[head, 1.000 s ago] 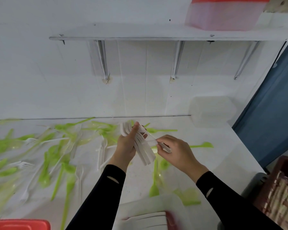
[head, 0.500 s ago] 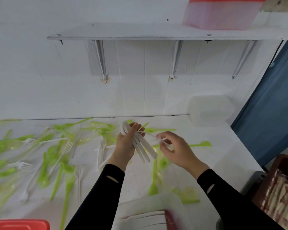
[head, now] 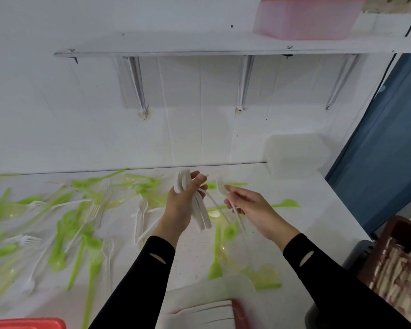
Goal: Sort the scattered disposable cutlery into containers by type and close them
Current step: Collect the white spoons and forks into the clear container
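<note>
Head view. Two hands over the worktop [head: 306,222].

Left hand [head: 182,204]: fingers curled round one stacked bundle of white spoons [head: 201,216], bowls up. The number in the stack is unreadable.

Right hand [head: 255,210]: thumb and fingers pinching one single white spoon [head: 221,186], just beside the bundle.

Scattered on the worktop, mostly to the left: green cutlery [head: 81,245], well over a dozen pieces, and white forks [head: 29,239], at least five, blurred.

Containers: one clear tub [head: 294,155] at the far right corner, one near tub [head: 199,290] at the front edge, one red lid [head: 24,324] at front left, one pink tub [head: 306,20] on the shelf [head: 176,43].
</note>
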`<move>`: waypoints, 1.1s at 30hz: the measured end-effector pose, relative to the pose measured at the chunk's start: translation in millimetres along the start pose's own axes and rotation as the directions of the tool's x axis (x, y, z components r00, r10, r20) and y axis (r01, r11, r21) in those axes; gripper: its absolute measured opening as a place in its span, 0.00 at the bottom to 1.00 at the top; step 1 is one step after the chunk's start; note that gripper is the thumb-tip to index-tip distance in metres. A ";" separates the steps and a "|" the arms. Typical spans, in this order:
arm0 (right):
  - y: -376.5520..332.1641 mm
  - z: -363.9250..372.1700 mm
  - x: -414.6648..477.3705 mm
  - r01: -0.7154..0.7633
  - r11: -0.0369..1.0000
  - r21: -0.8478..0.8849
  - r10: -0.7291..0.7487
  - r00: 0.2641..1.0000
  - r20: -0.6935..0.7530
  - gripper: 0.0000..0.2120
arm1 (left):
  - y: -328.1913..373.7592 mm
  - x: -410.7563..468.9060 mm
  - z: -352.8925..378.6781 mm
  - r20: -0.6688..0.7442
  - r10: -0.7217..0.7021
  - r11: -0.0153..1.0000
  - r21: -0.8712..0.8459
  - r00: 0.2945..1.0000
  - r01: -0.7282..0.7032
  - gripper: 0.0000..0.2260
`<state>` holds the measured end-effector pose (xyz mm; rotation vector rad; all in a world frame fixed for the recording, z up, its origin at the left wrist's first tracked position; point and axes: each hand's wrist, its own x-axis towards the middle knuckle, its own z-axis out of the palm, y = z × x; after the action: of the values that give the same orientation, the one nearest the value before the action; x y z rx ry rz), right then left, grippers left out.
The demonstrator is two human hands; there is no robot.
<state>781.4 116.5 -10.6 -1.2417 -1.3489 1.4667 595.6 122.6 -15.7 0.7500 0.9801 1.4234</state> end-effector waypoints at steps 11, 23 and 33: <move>0.8 6.1 -3.1 0.043 0.992 -0.122 -0.038 0.999 0.038 0.06 | -11.6 -7.9 12.3 0.088 -0.076 0.979 0.195 0.993 0.057 0.14; 3.5 5.8 -3.3 0.073 0.977 -0.200 -0.060 0.996 0.071 0.12 | -11.4 -6.6 9.7 0.099 -0.094 0.973 0.218 0.991 0.071 0.16; 2.3 11.0 -9.1 0.063 0.990 -0.125 -0.036 0.977 0.212 0.20 | -6.6 -7.7 12.2 0.044 -0.074 0.984 0.163 0.996 0.066 0.15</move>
<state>773.0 104.9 -11.9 -1.1501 -1.6275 1.5274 610.1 116.3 -15.5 0.8576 1.0822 1.2699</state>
